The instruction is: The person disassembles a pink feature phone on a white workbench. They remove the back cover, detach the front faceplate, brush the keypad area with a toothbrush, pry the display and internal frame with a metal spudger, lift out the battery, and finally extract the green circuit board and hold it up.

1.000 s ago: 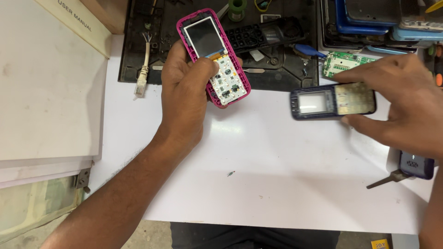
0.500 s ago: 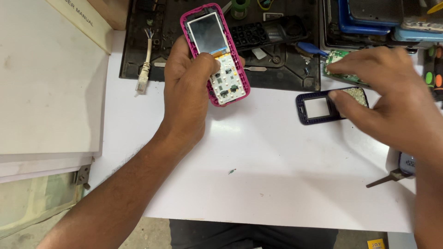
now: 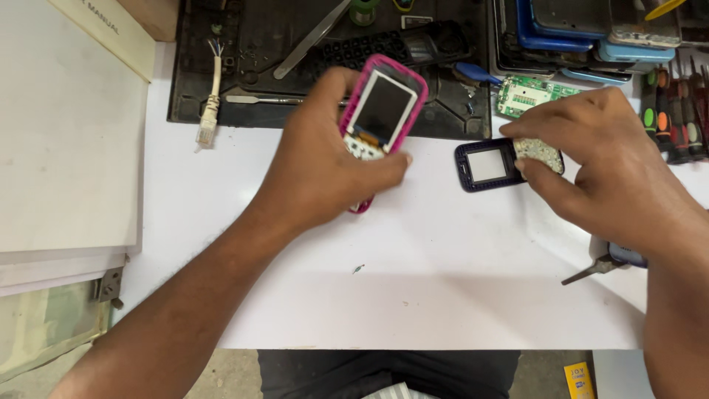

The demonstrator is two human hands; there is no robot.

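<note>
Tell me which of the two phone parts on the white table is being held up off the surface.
The pink-framed phone, gripped in the left hand, is lifted and tilted. The dark blue phone cover lies flat on the table under the right hand.

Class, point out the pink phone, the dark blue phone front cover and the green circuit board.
pink phone (image 3: 382,107), head view, on its screen.
dark blue phone front cover (image 3: 467,164), head view, left frame edge.
green circuit board (image 3: 526,94), head view, board centre.

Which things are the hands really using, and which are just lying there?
In use:
left hand grips the pink phone
right hand presses on the dark blue phone frame

Lying about:
green circuit board
white cable
screwdrivers
tweezers
black mat
</note>
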